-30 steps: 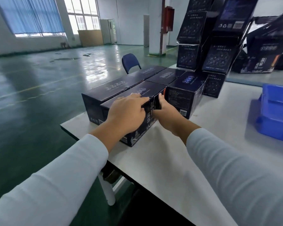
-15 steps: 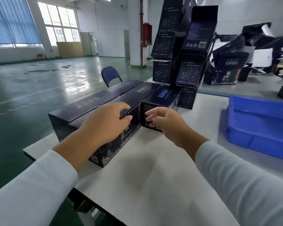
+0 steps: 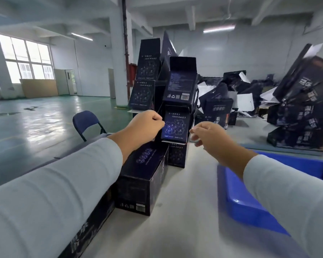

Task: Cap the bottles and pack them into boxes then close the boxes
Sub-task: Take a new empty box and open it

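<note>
Both my hands are raised in front of a stack of upright dark boxes. My left hand [image 3: 145,125] is curled into a loose fist at the left edge of the lit-up box [image 3: 175,127] in the stack, and I cannot tell if it touches it. My right hand [image 3: 207,135] hovers just right of that box with loosely bent fingers and holds nothing. An open-topped box [image 3: 181,86] stands above it. A closed dark box [image 3: 144,175] lies on the table [image 3: 185,211] below my left forearm, with another closed box [image 3: 93,226] beside it. No bottles are in view.
A blue plastic bin [image 3: 250,207] sits on the table at the right, under my right forearm. A heap of dark boxes and loose flaps [image 3: 302,116] covers the far right table. A blue folding chair [image 3: 86,121] stands beyond the table's left edge.
Both hands left the closed box lying on the table and rose toward the upright stack. The view tilted up and to the right.
</note>
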